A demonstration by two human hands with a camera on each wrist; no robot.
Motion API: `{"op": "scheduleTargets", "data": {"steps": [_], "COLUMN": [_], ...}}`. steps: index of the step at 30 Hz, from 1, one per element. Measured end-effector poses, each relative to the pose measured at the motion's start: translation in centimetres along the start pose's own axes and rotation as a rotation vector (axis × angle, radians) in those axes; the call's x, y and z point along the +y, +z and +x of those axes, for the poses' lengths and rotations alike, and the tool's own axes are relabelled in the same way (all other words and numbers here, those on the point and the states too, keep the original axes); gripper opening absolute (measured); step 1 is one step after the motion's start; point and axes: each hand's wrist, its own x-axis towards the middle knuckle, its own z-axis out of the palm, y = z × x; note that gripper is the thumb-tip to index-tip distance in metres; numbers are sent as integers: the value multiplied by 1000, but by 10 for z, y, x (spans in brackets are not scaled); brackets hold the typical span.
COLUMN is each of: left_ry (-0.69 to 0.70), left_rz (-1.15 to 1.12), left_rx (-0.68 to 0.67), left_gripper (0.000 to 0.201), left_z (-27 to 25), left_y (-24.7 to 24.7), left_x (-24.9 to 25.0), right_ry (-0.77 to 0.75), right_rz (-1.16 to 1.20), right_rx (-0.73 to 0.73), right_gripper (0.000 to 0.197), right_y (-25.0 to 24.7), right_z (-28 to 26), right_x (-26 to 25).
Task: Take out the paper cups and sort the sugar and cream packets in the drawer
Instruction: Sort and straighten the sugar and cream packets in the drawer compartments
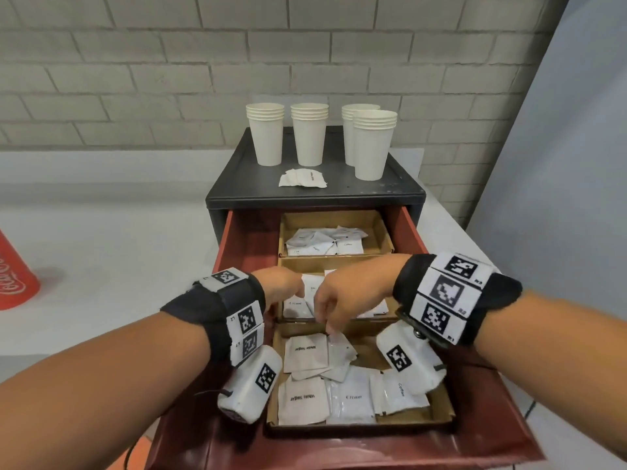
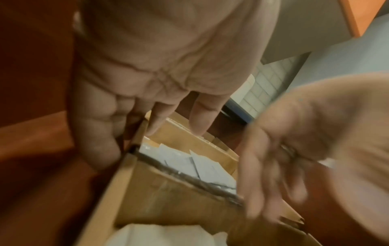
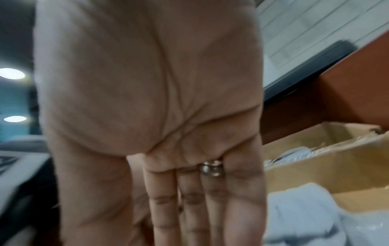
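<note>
The right hand (image 1: pixel 342 300), fingers straight and close-set, points down at a white packet (image 1: pixel 341 349) in the near cardboard tray (image 1: pixel 444 413) at lower centre; whether its grip pinches the packet I cannot tell. The left hand (image 1: pixel 281 286), fingers loosely spread, touches the middle tray (image 1: pixel 339 264) at its wall. Paper cups (image 1: pixel 268 134) stand atop the cabinet (image 1: pixel 237 184), so sorting looks to be the step in hand, and the next move calls for lifting that packet clear.

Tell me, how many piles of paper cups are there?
4. Left stack and second stack stand side by side; third stack is partly hidden behind the front-right stack. All stand on the black cabinet.
</note>
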Motion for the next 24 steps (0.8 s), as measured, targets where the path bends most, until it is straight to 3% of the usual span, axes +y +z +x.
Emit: {"op": "scheduleTargets", "data": {"steps": [5,12,17,20,24], "left_ry": [-59,-53,15,150,216], "left_rz": [-160,-149,-83,5,61], "left_rx": [-62,-123,-54,-22,-12], "left_gripper": [44,48,44,20,31], "left_z": [7,12,8,8,11], "left_y": [-1,-4,0,4,5], "left_x": [-1,-5,-6,-7,-11], "right_ry": [-80,-80,-88,-113,-152], "right_rz": [-258,-414,-418,-418,-395], "right_rx": [-51,-25,35,28,-2], "right_gripper": [70,97,92,90,86], "right_y": [39,76,83,83,84], "right_z": [6,16,19,20,20], "right_x": [-19,-25,-26,-28,-30]}}
